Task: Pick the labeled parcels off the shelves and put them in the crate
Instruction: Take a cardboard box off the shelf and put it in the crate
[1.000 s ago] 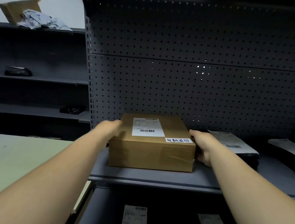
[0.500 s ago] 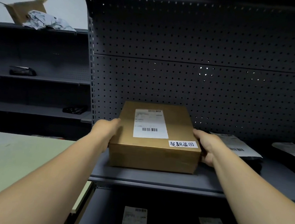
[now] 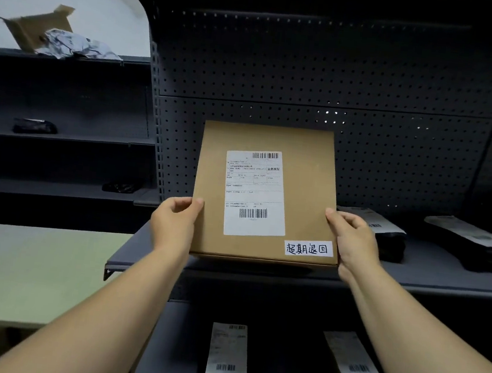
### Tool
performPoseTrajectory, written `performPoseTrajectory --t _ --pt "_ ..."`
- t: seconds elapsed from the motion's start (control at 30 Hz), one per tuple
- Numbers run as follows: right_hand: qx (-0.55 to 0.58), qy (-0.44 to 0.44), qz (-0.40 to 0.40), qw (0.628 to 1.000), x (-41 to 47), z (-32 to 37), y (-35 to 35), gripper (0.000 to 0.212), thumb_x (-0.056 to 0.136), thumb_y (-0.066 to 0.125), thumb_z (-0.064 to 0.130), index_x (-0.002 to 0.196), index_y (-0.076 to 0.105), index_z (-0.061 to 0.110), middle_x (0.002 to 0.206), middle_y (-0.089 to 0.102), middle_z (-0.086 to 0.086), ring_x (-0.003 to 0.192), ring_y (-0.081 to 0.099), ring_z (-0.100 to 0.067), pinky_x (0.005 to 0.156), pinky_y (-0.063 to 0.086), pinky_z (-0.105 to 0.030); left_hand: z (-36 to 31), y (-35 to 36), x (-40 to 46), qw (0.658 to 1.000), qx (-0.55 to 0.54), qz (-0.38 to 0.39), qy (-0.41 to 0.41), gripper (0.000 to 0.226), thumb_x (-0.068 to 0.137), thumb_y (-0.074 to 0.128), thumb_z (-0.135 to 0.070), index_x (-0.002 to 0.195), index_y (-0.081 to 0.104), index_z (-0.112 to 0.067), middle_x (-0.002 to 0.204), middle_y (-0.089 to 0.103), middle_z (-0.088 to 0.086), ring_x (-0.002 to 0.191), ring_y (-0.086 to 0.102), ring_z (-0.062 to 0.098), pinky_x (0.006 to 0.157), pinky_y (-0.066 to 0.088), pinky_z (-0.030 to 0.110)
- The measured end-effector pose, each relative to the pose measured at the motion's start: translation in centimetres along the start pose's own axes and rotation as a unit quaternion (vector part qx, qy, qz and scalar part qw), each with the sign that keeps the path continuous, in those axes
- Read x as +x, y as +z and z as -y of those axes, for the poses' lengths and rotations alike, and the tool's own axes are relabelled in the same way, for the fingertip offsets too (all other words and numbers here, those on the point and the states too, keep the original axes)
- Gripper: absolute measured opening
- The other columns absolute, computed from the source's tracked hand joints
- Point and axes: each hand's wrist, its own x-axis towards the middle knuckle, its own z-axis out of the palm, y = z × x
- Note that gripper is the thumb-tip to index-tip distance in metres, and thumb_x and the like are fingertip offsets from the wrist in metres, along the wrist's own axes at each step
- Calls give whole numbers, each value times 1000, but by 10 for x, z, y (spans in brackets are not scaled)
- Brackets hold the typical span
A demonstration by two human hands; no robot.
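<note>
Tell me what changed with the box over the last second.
The flat brown cardboard box came up off the dark grey shelf and tipped its labelled top toward the camera. The left hand and right hand kept gripping its sides. The black bagged parcels beside it stayed put.

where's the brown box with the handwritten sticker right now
In the head view the brown box is centre frame, tilted up toward the camera over the middle shelf, gripped by the left hand and right hand.
</note>
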Motion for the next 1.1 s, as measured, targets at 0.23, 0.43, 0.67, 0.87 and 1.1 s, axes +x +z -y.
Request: performPoseTrajectory --t 0.23,0.43,0.67,0.87,1.1 --pt "13 -33 -34 999 -20 16 -37 12 83 71 27 87 62 19 104 70 -13 96 67 -32 88 54 -51 -8 16 -33 998 -50 27 15 11 83 68 -31 75 61 -29 79 64 -15 70 55 1 58 40 23" --pt "19 -53 -86 995 -19 37 -101 11 84 70 25 88 62 19 102 70 -12 94 67 -30 89 54 -51 -20 68 -68 995 -57 73 25 10 80 70 -34 75 63 -29 80 65 -16 72 57 2 59 42 24" --pt "6 -77 -173 982 -10 69 -232 11 84 70 26 83 60 21 95 69 -9 88 66 -28 86 55 -48 -37 181 -144 984 -71 158 32 10 79 71 -34 74 64 -29 79 67 -15 70 58 2 62 44 24" --pt "-7 -98 -258 961 -7 112 -386 12 84 70 25 85 60 19 97 69 -10 82 65 -24 84 56 -45 -56 304 -258 965 -95 244 28 12 81 70 -33 73 62 -30 79 65 -16 71 57 1 59 41 23" --pt "-37 -109 -352 929 -21 157 -567 13 85 69 26 87 60 18 102 69 -15 96 67 -36 86 54 -53 -77 433 -410 936 -117 332 6 13 82 69 -33 72 61 -30 76 61 -18 70 54 -2 58 40 20"
